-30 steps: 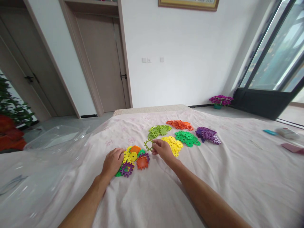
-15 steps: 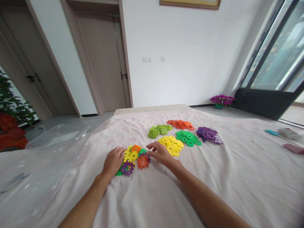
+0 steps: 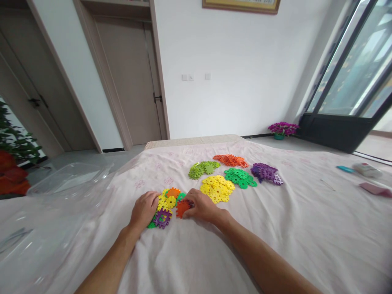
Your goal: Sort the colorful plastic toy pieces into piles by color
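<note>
My right hand (image 3: pixel 200 205) has its thumb and fingers closed on an orange square toothed plastic piece (image 3: pixel 181 208), at the right side of a small mixed pile. A purple piece under those fingers is mostly hidden. My left hand (image 3: pixel 145 210) lies at the left edge of this pile, fingers loosely bent against it and gripping nothing I can see. Between the hands are yellow flower-shaped discs (image 3: pixel 170 201), an orange piece (image 3: pixel 174 192), a green disc (image 3: pixel 181 197) and a purple square frame piece (image 3: pixel 162 218).
Behind lie sorted piles: yellow (image 3: pixel 217 189), light green (image 3: pixel 203 169), orange-red (image 3: pixel 230 160), green (image 3: pixel 239 178) and purple (image 3: pixel 265 172). A clear plastic container (image 3: pixel 45 228) stands at the left. A blue item (image 3: pixel 346 169) and a pink item (image 3: pixel 375 189) are at the far right.
My right hand has come down and left, and its fingers have closed on the orange square piece. My left hand stays by the pile. The view has shifted slightly.
</note>
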`<move>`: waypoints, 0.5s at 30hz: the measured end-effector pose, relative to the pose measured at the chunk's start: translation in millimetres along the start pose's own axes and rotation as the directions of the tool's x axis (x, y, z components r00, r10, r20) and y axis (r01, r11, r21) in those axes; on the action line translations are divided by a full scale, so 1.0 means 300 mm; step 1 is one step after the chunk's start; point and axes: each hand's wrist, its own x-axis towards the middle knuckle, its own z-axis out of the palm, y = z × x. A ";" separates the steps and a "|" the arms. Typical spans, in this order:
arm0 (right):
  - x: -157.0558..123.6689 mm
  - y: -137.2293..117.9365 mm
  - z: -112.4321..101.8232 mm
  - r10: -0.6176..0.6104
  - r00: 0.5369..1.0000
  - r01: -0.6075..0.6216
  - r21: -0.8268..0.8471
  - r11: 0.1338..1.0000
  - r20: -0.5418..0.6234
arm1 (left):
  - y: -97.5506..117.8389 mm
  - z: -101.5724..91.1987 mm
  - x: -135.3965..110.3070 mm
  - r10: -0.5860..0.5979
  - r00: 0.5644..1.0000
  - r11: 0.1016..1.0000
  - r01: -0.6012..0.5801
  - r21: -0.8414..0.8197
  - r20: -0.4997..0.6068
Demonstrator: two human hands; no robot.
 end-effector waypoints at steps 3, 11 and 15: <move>0.003 0.002 0.006 0.006 0.999 -0.005 0.045 0.999 -0.040 | 0.000 0.000 -0.001 0.001 1.000 1.000 -0.001 -0.003 0.003; 0.032 0.075 -0.068 0.269 0.925 -0.179 0.316 0.932 -0.269 | -0.009 0.003 -0.003 0.012 1.000 1.000 -0.012 -0.009 0.007; 0.031 0.182 -0.145 0.499 0.808 -0.259 0.574 0.777 -0.311 | -0.012 0.008 -0.002 0.005 1.000 1.000 -0.005 0.003 0.012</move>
